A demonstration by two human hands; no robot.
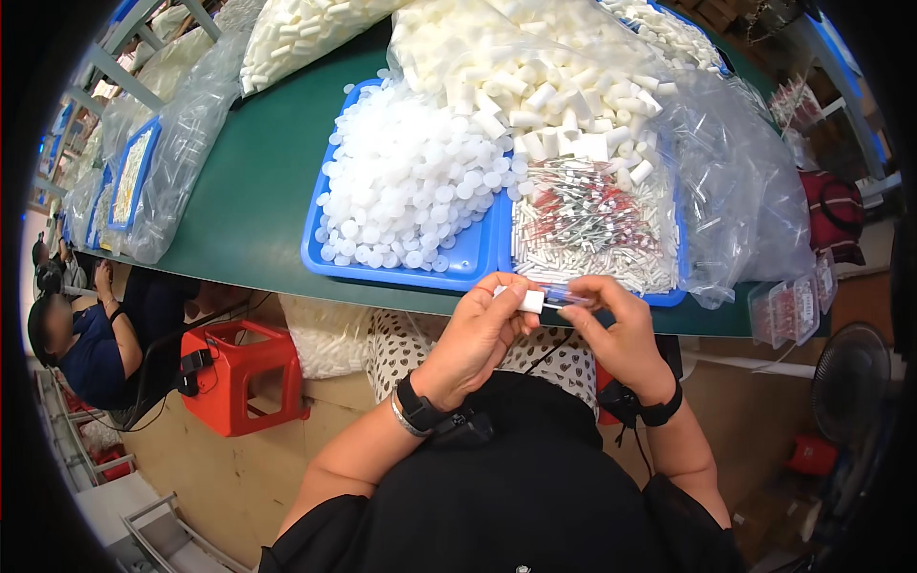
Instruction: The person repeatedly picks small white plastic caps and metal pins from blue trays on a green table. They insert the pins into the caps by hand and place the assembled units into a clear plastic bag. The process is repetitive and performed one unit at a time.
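Just beyond the table's near edge, my left hand (482, 329) pinches a short white cylinder (531, 301) between thumb and fingers. Facing it, my right hand (621, 329) has its thumb and fingertips closed on a clear, bluish thin tube (564, 294). A slim white stem bridges the gap between the two pieces; how they join is too small to make out. Directly beyond my hands is a blue tray (505, 258) with white sticks (583, 267) and a heap of red and green wired parts (587, 205).
Translucent white discs (411, 181) fill another blue tray (401, 277). A plastic bag of white cylinders (535, 67) slumps over the trays on the green table (248, 181). A red stool (239, 382) and a seated person (91, 349) are at left, a fan (850, 382) at right.
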